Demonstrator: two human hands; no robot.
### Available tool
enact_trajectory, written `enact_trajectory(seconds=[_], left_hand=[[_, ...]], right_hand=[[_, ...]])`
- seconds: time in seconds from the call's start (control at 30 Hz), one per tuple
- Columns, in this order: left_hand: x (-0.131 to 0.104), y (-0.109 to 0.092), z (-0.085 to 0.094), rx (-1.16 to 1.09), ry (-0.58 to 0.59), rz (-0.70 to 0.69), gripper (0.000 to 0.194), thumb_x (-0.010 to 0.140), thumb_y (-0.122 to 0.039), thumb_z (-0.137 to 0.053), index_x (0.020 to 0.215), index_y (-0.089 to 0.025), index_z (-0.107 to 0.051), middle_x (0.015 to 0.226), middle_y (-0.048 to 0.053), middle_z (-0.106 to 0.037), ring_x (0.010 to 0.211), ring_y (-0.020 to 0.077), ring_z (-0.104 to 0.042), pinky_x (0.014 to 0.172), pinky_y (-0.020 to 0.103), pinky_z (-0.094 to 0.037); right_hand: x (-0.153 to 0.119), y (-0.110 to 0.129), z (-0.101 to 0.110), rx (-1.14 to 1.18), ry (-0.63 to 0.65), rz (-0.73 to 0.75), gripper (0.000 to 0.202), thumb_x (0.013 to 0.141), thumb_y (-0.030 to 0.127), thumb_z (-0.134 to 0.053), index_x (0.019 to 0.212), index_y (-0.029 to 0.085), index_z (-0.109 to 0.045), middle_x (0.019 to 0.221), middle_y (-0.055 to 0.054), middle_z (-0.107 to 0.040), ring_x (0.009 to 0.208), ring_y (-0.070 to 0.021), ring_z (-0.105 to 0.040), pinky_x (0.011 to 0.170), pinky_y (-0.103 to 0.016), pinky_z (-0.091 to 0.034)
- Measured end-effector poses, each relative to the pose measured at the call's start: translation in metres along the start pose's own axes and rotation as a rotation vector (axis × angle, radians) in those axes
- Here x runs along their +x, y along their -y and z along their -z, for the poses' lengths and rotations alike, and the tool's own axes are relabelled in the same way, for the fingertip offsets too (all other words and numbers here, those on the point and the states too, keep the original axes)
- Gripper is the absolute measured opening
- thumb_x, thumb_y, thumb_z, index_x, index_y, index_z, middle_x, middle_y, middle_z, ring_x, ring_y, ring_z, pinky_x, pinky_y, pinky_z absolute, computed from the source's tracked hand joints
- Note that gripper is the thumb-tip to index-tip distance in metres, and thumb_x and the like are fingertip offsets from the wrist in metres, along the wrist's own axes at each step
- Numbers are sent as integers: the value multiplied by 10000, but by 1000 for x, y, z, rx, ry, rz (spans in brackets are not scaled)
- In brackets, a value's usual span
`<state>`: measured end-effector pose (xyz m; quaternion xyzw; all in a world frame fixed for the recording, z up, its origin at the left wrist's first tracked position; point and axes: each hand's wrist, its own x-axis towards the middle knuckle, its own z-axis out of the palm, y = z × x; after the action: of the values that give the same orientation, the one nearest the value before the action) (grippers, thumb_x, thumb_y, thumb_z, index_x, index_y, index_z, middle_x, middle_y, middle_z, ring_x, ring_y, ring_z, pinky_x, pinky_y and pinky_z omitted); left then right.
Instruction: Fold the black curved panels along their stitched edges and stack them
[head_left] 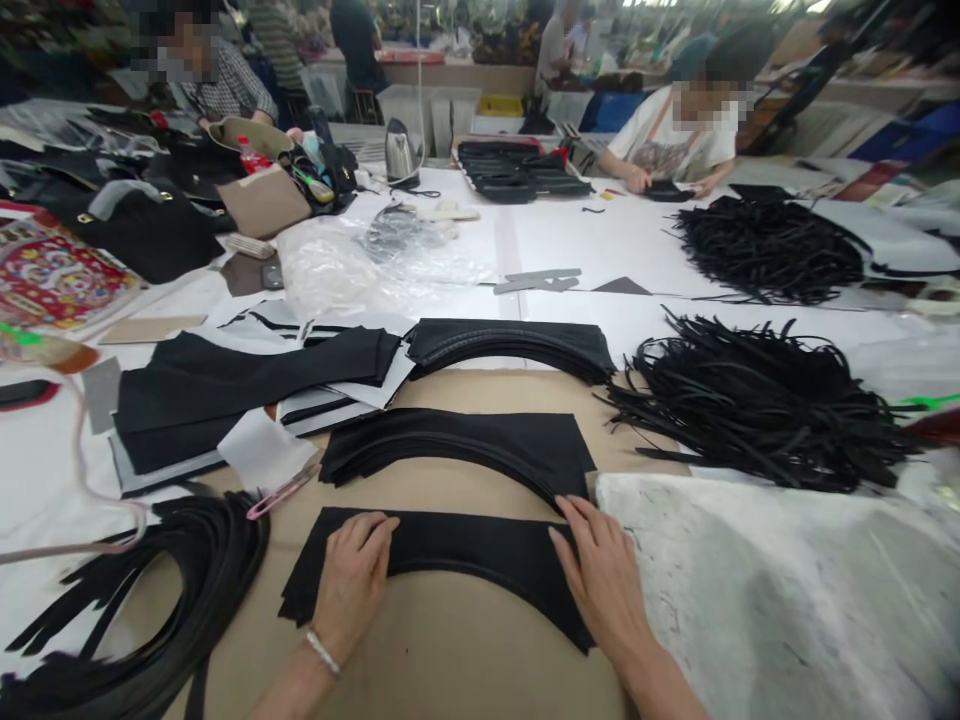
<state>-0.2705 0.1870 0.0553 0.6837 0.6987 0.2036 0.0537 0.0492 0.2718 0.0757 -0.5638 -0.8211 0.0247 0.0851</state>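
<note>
Before me lies a stack of black curved pieces, apparently leather or fabric [465, 545], with an arched lower edge. My left hand [351, 585] has its fingers bent together over the left part of this stack, at the top edge. At its right end rests my right hand [606, 570], thumb apart from the extended fingers. Its fingertips touch the lower right edge of a second black curved stack [517, 440] just beyond. A third such stack [517, 335] lies farther away. Whether the left fingertips grip one layer or several is hidden.
Black strips are coiled [240, 560] at left, near pink-handled snips [281, 493] and flat black panels [247, 385]. A heap of thin black strips [757, 400] lies right, behind a pale stained slab [750, 580]. Across the table, a person [675, 130] handles a black piece.
</note>
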Motion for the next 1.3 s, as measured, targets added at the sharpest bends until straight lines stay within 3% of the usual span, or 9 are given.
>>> enact_trajectory(seconds=[0.13,0.27,0.57,0.73,0.9,1.03,1.17,1.3], left_hand=[[18,-38,-9,-186,31,-11,259,904,-141,-397,1014,-222,-616,982,69,-627,912,216,-568,755,365,-469],[23,-65,-17,-314,104,-27,278,901,-129,-379,973,-218,-632,931,69,-628,850,204,-582,737,358,-495],[39,-92,-21,-413,203,-30,308,887,-87,-367,993,-207,-629,914,68,-621,863,203,-568,760,349,-498],[82,-118,-32,-303,207,-198,457,856,-54,-367,1255,-228,-503,1193,86,-567,1067,233,-492,912,406,-440],[119,-138,-60,-158,260,-281,508,792,-56,-425,1284,-171,-471,1272,125,-519,1040,282,-474,851,454,-433],[120,-142,-74,-133,250,-247,442,805,-65,-411,1228,-144,-515,1248,156,-502,1054,296,-445,853,462,-417],[113,-141,-75,-124,246,-223,472,820,-85,-420,1284,-157,-468,1250,149,-485,1044,288,-437,843,447,-420],[111,-139,-75,-139,243,-196,480,814,-73,-425,1279,-178,-471,1210,131,-506,1054,285,-431,860,443,-411]], right_hand=[[60,-8,8,-52,192,29,368,980,346,-318,1267,199,-494,1230,-106,-531,1079,-231,-485,859,-347,-391],[88,-12,3,-70,300,117,301,968,324,-367,1169,218,-564,1096,-88,-589,996,-220,-529,786,-328,-405],[105,-9,8,-93,461,231,267,958,215,-347,907,168,-605,898,-64,-615,822,-168,-609,653,-249,-378],[113,-10,9,-98,467,225,258,963,219,-333,948,182,-588,913,-46,-614,802,-151,-622,635,-239,-371],[122,-10,13,-124,452,218,283,975,234,-312,918,188,-585,882,-46,-625,794,-155,-621,646,-246,-367],[138,-11,25,-144,411,218,341,987,227,-242,955,160,-575,920,-88,-618,851,-181,-605,707,-270,-375],[149,-11,29,-127,431,298,233,957,317,-386,1074,203,-552,1038,-66,-603,979,-189,-574,757,-262,-391],[138,-6,19,-169,485,348,157,917,250,-449,973,186,-581,957,-67,-615,891,-196,-602,694,-262,-410]])
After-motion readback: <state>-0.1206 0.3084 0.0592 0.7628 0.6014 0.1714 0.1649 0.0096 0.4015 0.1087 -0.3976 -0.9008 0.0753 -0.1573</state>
